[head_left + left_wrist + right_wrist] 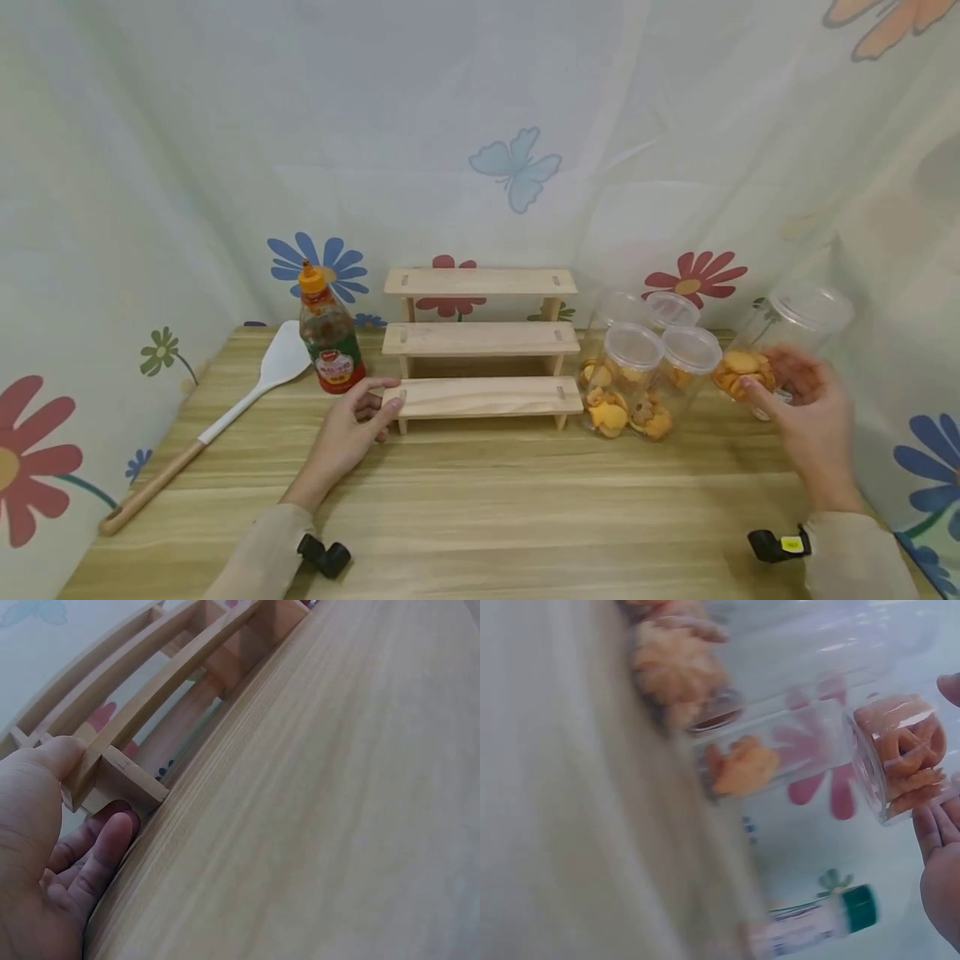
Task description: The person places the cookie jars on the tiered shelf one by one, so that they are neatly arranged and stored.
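Observation:
A three-tier wooden step rack [482, 397] stands against the backdrop. My left hand [356, 421] grips the left end of its lowest step; in the left wrist view the thumb lies at the board's end [94, 769], with the curled fingers [94, 859] lower, by the leg. At the far right my right hand [813, 417] holds a clear plastic jar [806, 312] with brown, twisted snacks in its bottom. That jar [904, 757] is raised off the table and tilted. Several similar lidded jars [633, 346] of snacks stand together between the rack and my right hand.
A sauce bottle [330, 337] with an orange cap stands left of the rack. Beside it a white spatula [281, 354] with a wooden handle lies slantwise. In the right wrist view a green-capped container [806, 926] stands near the jars. A flowered cloth [420, 167] hangs behind the table.

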Demonstrator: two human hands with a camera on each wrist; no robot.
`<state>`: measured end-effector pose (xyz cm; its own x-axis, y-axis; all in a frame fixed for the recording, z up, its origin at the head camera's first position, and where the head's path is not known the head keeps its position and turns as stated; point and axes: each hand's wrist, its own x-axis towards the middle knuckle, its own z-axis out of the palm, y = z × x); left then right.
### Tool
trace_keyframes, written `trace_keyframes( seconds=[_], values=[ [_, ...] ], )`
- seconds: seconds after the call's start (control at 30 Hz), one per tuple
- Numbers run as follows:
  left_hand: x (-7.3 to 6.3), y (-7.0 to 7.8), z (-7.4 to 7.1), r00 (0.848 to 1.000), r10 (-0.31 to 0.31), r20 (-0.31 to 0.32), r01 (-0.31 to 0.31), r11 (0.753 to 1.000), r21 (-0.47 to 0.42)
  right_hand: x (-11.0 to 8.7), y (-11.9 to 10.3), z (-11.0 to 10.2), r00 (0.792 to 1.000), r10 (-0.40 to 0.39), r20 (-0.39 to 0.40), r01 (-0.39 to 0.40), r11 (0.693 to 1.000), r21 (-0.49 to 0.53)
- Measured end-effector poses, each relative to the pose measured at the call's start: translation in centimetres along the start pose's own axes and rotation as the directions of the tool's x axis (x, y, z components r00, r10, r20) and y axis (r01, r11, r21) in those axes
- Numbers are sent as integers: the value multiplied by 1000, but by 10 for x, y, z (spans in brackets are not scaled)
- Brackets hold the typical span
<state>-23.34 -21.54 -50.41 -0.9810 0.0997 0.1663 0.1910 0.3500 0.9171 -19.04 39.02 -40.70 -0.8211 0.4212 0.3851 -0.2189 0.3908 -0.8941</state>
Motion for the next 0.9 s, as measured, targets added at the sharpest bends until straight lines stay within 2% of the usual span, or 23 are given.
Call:
trace_keyframes(
  seconds=[0.07,0.3,0.37,0.47,0.57,0.7,0.8,0.9],
  values=[
    [0,0,-1,1000,-2,-3,2,1000,2,7,-11,-3,1000,-3,-2,3,999,-33],
    [-2,0,-2,1000,-3,-9,3,1000,5,32,-54,-9,1000,-19,7,19,1000,-6],
    [-2,0,-3,1000,0,-8,0,1000,0,37,-66,-8,999,-32,21,32,999,-34],
    [-2,0,-3,1000,10,-11,-10,1000,-8,42,-83,-3,998,-25,52,23,999,43],
    [-2,0,-3,1000,15,-9,-15,1000,-10,43,-97,7,995,-33,95,19,990,138],
    [-1,0,-2,1000,11,6,-11,1000,-13,45,-115,28,988,-71,137,32,962,273],
    [0,0,0,1000,10,7,-10,1000,-16,48,-130,47,981,-111,157,56,945,322],
    [0,0,0,1000,11,-1,-11,1000,-17,49,-142,68,973,-139,183,75,945,319]
  ],
)
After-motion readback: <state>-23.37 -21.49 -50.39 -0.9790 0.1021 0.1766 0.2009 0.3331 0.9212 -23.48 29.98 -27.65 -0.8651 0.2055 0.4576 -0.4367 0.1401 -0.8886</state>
